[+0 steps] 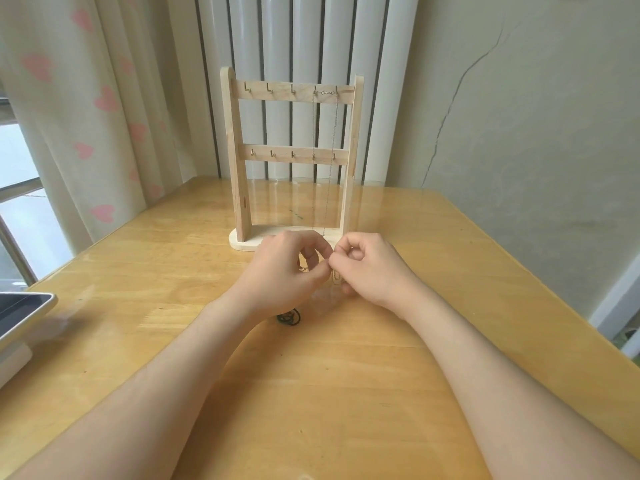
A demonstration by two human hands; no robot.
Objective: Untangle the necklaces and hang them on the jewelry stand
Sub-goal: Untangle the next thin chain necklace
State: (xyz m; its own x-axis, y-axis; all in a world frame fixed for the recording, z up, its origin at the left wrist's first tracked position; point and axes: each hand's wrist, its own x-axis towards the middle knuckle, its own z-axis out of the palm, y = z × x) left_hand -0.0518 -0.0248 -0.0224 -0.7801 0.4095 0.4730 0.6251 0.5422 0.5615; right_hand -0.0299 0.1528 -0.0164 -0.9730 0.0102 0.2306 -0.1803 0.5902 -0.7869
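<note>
Head view, and both hands meet just in front of the stand's (242,168) base, working a fine chain (336,279). Risk first: pull too hard here and I judge the knot cinches tighter, or the thin links snap. Let the pinch slip and the chain drops towards the dark cord (288,318) lying on the table (346,375) by my left wrist, and could tangle with it. A careless reach could also nudge the stand, where one necklace (330,161) already hangs across the two rightmost top hooks. Now the pose: left hand (291,268) curled, thumb and forefinger pinching the chain. Right hand (370,268) curled too, pinching the same chain, its fingertips almost touching the left's. A small loop dangles below the right pinch. Both forearms lie low over the table.
</note>
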